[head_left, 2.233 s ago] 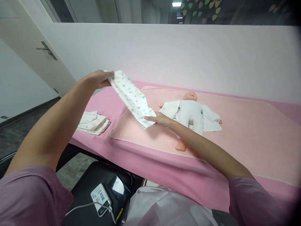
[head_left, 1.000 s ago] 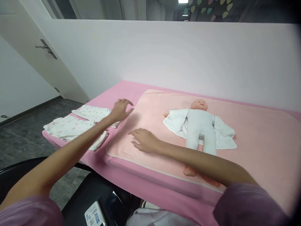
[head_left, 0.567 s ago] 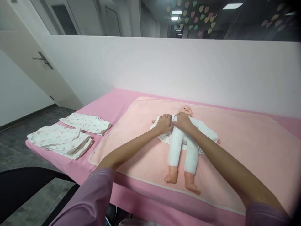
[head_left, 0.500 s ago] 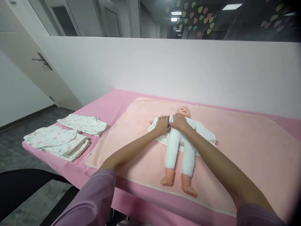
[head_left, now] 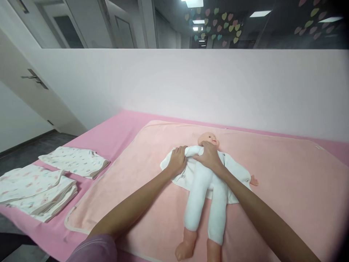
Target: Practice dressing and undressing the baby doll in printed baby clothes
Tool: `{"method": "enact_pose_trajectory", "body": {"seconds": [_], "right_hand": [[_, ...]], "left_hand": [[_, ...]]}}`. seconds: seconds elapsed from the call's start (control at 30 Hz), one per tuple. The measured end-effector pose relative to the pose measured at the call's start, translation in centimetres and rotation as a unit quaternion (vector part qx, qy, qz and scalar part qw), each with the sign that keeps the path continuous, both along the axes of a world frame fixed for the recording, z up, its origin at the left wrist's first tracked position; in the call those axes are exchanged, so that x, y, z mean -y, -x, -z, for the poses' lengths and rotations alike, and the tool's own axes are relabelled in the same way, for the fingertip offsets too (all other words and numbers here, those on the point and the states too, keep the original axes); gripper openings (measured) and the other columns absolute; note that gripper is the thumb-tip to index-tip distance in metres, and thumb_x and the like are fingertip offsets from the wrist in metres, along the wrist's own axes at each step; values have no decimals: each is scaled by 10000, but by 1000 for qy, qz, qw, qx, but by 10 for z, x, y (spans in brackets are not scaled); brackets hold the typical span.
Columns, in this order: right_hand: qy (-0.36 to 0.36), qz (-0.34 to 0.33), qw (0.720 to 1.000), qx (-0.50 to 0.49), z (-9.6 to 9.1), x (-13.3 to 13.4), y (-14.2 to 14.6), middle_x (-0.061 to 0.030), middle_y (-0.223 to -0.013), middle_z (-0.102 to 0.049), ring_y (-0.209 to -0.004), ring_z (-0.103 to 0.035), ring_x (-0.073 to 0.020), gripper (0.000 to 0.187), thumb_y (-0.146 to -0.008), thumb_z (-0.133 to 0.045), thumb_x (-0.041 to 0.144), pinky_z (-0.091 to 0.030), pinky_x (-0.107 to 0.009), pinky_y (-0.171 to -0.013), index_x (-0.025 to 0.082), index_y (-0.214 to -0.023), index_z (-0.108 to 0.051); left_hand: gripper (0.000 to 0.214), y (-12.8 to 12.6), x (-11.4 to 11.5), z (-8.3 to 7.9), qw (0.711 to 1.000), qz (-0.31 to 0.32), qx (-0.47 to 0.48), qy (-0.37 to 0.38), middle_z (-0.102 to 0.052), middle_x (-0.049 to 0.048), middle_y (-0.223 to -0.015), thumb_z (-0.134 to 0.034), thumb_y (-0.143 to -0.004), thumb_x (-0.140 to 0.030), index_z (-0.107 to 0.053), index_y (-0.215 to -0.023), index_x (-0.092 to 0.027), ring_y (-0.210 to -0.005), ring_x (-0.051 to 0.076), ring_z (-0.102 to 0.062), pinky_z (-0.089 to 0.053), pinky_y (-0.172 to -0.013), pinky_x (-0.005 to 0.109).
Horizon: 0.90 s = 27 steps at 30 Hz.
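A baby doll in a white bodysuit and leggings lies on its back, head toward the wall. Under it a white baby jacket is spread, and its sleeve at the right covers one arm, the doll's hand sticking out. My left hand is closed over the jacket's left sleeve, around the end of the doll's other arm; that doll hand is hidden. With thumb and fingers, my right hand grips the doll at the upper chest and shoulder, just below its head.
A peach blanket lies beneath the doll on a pink-covered table. Folded patterned baby clothes and another folded patterned piece lie at the left. Behind stands a white wall with a window above.
My view has moved closer. My left hand has shifted outward from the doll's chest onto the sleeve, and the doll hand there has gone out of sight. The doll's head has turned right.
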State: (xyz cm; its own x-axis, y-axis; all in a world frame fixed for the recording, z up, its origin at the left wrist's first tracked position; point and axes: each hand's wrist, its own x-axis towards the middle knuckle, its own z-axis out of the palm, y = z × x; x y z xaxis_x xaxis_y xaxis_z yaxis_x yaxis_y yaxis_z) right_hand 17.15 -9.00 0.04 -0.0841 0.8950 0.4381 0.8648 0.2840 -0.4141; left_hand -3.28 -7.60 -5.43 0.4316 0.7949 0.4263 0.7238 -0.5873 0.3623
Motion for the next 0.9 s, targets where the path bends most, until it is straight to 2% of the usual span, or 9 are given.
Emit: {"method": "enact_pose_trajectory", "body": {"seconds": [0.27, 0.37, 0.47, 0.57, 0.63, 0.73, 0.8, 0.83, 0.9], "right_hand": [[-15, 35, 977, -210, -11, 23, -72, -55, -1055, -739, -991, -680, -272, 295, -730, -693, 373, -510, -400, -895, 240, -986, -634], [-19, 22, 981, -192, -7, 18, -62, -66, -1081, -744, -1020, -685, -281, 317, -727, -704, 386, -512, -415, -920, 236, -998, -640], [-23, -5, 993, -116, -5, 8, -31, -97, -1092, -742, -1029, -681, -292, 367, -707, -734, 393, -512, -426, -943, 215, -1013, -638], [1, -29, 998, -56, -6, 2, -8, -103, -1131, -734, -1103, -665, -291, 403, -739, -735, 378, -499, -420, -989, 206, -1091, -641], [3, -28, 999, -43, -5, 7, -9, -99, -1163, -729, -1165, -647, -290, 386, -793, -718, 379, -476, -423, -1042, 211, -1132, -645], [-34, 0, 999, -36, 4, 28, -36, -112, -1240, -710, -1211, -630, -275, 299, -953, -568, 368, -453, -417, -1074, 218, -1200, -646], [-52, 29, 998, 2, 16, 46, -63, -126, -1253, -706, -1181, -638, -271, 326, -1012, -434, 296, -451, -426, -1058, 212, -1254, -636], [-57, 40, 997, 34, 22, 54, -75, -130, -1244, -710, -1160, -644, -276, 357, -1009, -401, 259, -436, -444, -1071, 207, -1281, -627], [-69, 52, 991, 99, 35, 66, -94, -126, -1228, -720, -1149, -644, -284, 407, -976, -404, 213, -354, -495, -1149, 204, -1330, -604]], "left_hand": [[255, 0, -5, 6, 999, -38, -21, 13, -628, 141, -1197, -442, -969, -185, -572, -1188, -195, -1100, 333, -553, -462, -991, 509], [199, -1, -2, 3, 999, -38, 3, 22, -646, 141, -1160, -486, -975, -239, -593, -1139, -200, -1112, 342, -574, -474, -998, 531], [284, 1, 2, -1, 995, 2, 84, 50, -657, 134, -1228, -561, -1000, -433, -614, -1183, -223, -1214, 356, -584, -470, -1051, 550], [472, 3, 2, -5, 971, 37, 220, 87, -606, 131, -1398, -596, -990, -544, -551, -1354, -245, -1359, 330, -546, -459, -1124, 502], [475, 5, 2, -10, 944, 17, 313, 103, -593, 137, -1418, -548, -1021, -520, -492, -1399, -239, -1355, 289, -562, -476, -1118, 455], [461, 9, 6, -30, 911, -130, 389, 37, -526, 151, -1487, -500, -1042, -455, -394, -1440, -249, -1356, 268, -537, -473, -1117, 454], [459, 7, 16, -53, 906, -213, 364, -43, -473, 148, -1538, -489, -1043, -418, -360, -1456, -265, -1405, 285, -475, -429, -1153, 499], [428, 3, 22, -65, 917, -208, 331, -73, -481, 137, -1533, -476, -1047, -398, -379, -1446, -276, -1421, 292, -458, -401, -1174, 520], [343, -13, 35, -86, 963, -93, 236, -96, -552, 108, -1464, -463, -1052, -366, -472, -1388, -298, -1415, 295, -472, -368, -1193, 532]]}}
